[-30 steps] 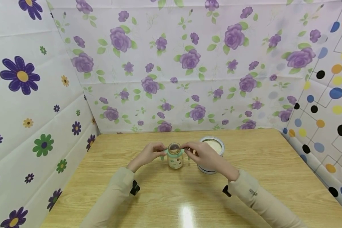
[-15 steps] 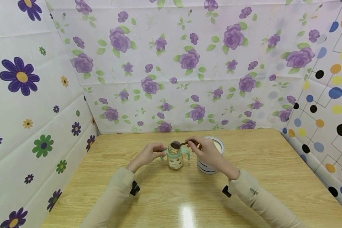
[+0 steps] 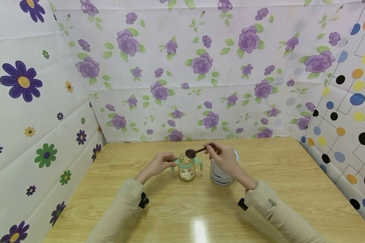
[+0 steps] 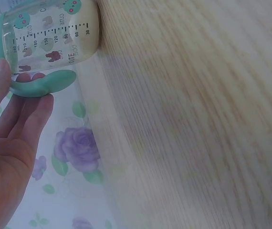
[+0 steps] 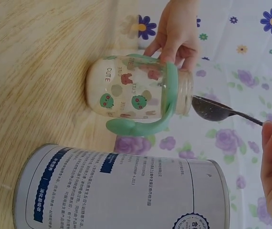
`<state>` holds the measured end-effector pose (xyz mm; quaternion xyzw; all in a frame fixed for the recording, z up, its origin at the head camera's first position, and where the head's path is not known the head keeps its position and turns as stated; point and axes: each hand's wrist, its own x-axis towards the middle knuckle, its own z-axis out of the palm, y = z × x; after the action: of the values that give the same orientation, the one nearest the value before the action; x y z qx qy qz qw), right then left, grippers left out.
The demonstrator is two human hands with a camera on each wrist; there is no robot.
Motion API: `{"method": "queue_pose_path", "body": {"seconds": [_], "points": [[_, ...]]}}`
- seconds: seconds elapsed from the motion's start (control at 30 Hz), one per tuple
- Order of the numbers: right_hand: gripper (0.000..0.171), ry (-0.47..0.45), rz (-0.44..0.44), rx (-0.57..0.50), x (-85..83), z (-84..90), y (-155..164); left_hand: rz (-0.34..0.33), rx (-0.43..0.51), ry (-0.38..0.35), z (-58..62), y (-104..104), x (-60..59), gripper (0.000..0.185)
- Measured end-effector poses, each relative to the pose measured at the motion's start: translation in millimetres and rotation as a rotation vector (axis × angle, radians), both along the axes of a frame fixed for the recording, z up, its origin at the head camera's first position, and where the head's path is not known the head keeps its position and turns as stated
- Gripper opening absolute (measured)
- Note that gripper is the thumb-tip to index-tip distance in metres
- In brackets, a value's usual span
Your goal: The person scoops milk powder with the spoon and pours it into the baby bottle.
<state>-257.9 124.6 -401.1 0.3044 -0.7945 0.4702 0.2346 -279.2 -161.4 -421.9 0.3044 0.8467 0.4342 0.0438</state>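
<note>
While the left hand (image 3: 158,164) held one green handle of the small baby bottle (image 3: 187,167), its fingers curled around that handle, the right hand (image 3: 223,158) pinched the end of a dark spoon (image 3: 194,152) between thumb and fingertips. The bottle stood upright on the wooden surface (image 3: 182,209), near the middle, with a white tin (image 3: 220,175) just beside it on the right. A second before, the bowl of the spoon lay low at the mouth of the bottle; now it was lifted a little above the rim and tilted, and the right hand had moved up and slightly to the far side, so that it covered most of the open top of the tin. In the right wrist view the spoon (image 5: 212,109) looked empty, only a fine dust on it, and it hung just beside the bottle's opening (image 5: 186,93) without touching. I judge that one spoonful was delivered into the bottle and the spoon was going back toward the tin. The left grip had not changed; it kept the bottle steady.
</note>
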Motion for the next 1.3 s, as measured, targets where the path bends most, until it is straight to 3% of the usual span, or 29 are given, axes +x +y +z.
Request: {"method": "queue_pose_path", "body": {"seconds": [0.3, 0.5, 0.73, 0.93, 1.07, 1.3], "points": [[0.019, -0.111, -0.056, -0.125, 1.5, 4.5, 7.2, 0.007, -0.004, -0.011, 1.9, 0.6, 0.3, 0.017], [0.021, -0.144, -0.069, -0.141, 16.6, 24.5, 6.8, 0.010, -0.015, -0.016, -0.5, 0.7, -2.6, 0.017], [0.020, -0.147, -0.064, -0.156, 21.8, 31.6, 9.2, 0.020, -0.015, 0.004, -27.2, -3.6, -23.0, 0.017], [0.021, -0.152, -0.074, -0.207, 20.3, 30.4, 12.5, 0.013, -0.009, 0.010, -30.0, -5.9, -25.3, 0.017], [0.021, -0.158, -0.082, -0.245, 20.1, 31.0, 15.4, 0.008, -0.015, 0.018, -29.6, -6.6, -25.2, 0.016], [0.023, -0.164, -0.096, -0.284, 17.6, 30.0, 21.2, -0.005, -0.025, -0.002, 3.1, 0.7, 0.3, 0.017]]}}
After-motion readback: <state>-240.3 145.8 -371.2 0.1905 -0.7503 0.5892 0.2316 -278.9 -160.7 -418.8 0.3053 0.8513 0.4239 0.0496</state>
